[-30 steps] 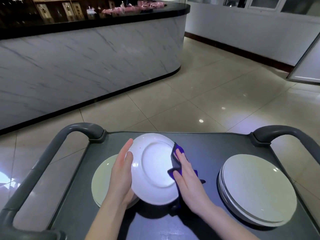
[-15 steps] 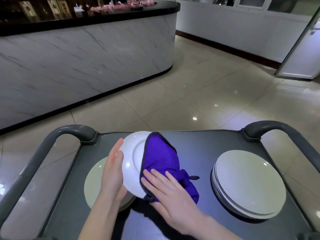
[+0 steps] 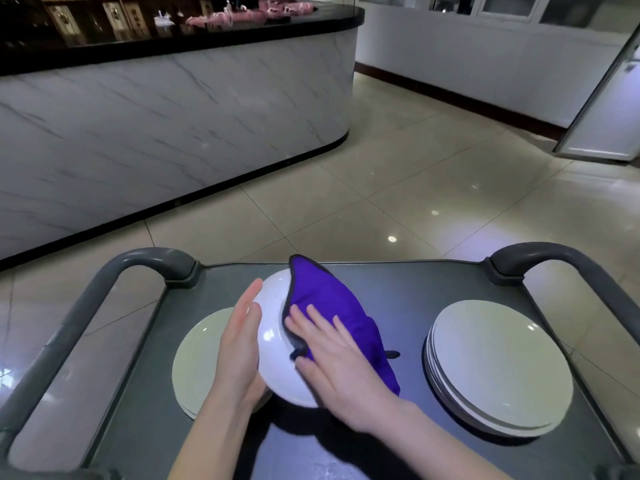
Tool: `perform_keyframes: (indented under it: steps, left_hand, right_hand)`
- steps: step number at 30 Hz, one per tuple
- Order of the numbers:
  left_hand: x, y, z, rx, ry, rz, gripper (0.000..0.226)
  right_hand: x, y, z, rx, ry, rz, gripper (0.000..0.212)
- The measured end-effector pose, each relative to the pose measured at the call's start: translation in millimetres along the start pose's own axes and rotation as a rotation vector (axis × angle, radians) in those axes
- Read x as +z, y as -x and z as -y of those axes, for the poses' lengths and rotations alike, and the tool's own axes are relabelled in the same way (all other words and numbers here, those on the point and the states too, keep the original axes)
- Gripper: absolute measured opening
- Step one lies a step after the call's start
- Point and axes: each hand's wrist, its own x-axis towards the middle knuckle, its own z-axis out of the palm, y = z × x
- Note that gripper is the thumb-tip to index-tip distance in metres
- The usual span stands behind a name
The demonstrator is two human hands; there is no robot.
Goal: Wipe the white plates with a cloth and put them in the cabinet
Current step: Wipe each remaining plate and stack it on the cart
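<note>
A white plate point(image 3: 273, 344) stands tilted on edge above the grey cart top point(image 3: 408, 299), its underside toward me. My left hand point(image 3: 239, 344) supports the plate's left rim with straight fingers. A purple cloth point(image 3: 332, 306) covers the plate's right half. My right hand point(image 3: 332, 362) lies flat on the cloth, fingers spread, pressing it against the plate. A plate point(image 3: 197, 358) lies flat on the cart at the left, partly hidden behind my left hand. A stack of white plates point(image 3: 498, 365) sits on the cart at the right.
The cart has grey curved handles at the left point(image 3: 138, 268) and right point(image 3: 554, 258). Beyond it lies a shiny tiled floor point(image 3: 398, 188). A marble-fronted counter point(image 3: 156, 133) with a black top curves across the left. A white door point(image 3: 602, 133) stands at the right.
My right hand brought the purple cloth from the plate's right edge over its surface and now presses it flat. The plate has tilted more upright. My left hand stays on the left rim.
</note>
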Motion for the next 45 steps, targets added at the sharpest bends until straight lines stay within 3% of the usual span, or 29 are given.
perform_keyframes:
  steps: [4,12,16,19,23,25,27,29,31,34,36,38,42,45]
  left_hand:
    - [-10.5,-1.6,-1.7,-0.021,0.024,-0.053,0.031]
    - [-19.6,-6.9,0.2,-0.069,0.017,-0.149,0.032]
    - [-20.7,-10.7,2.0,-0.105,0.092,-0.223,0.024]
    - [-22.1,-14.0,1.7,-0.137,0.173,-0.292,0.025]
    - [-24.9,-15.6,-7.2,-0.192,0.259,-0.310,0.035]
    - [-27.3,-18.7,-14.8,-0.245,0.286,-0.299,0.043]
    - [-29.6,-21.8,-23.1,-0.286,0.350,-0.295,0.037]
    - [-32.6,-25.1,-27.7,-0.315,0.437,-0.285,0.020]
    - [-41.2,-28.4,-29.3,-0.316,0.391,-0.259,0.017]
    - [-56.9,-28.1,-24.2,-0.163,-0.080,-0.207,0.019]
    - [-75.3,-29.9,-17.7,-0.012,-0.483,-0.273,0.023]
    - [-93.3,-31.4,-13.2,0.027,-0.691,-0.314,0.027]
    - [-113.5,-31.8,-10.1,-0.003,-0.593,-0.327,0.032]
    - [-127.9,-34.6,-3.9,-0.033,-0.559,-0.391,0.034]
  right_hand:
    - [6.1,31.1,-15.9,-0.061,0.086,0.060,0.054]
    - [-22.7,37.3,-74.9,0.276,0.255,-0.092,0.060]
    - [-25.6,37.9,-59.0,0.018,0.304,-0.151,0.074]
    - [-17.4,37.8,-44.4,-0.216,0.305,-0.213,0.060]
    - [-10.4,24.3,-31.9,-0.243,0.236,-0.485,0.032]
    - [-11.1,13.4,-26.4,-0.259,0.235,-0.554,0.030]
    - [-15.2,-0.4,-20.0,-0.261,0.239,-0.594,0.031]
    - [-21.4,-15.2,-14.3,-0.212,0.199,-0.614,0.028]
    - [-24.7,-29.5,-8.8,-0.082,0.070,-0.595,0.023]
    - [-24.6,-45.4,-12.7,0.184,-0.152,-0.549,0.022]
    - [-22.2,-51.8,-18.1,0.356,-0.357,-0.483,0.031]
    - [-17.8,-54.3,-22.2,0.467,-0.559,-0.406,0.021]
    - [0.6,-62.8,-22.6,0.578,-0.790,-0.323,0.019]
    - [18.1,-73.7,-23.8,0.627,-0.697,-0.354,0.032]
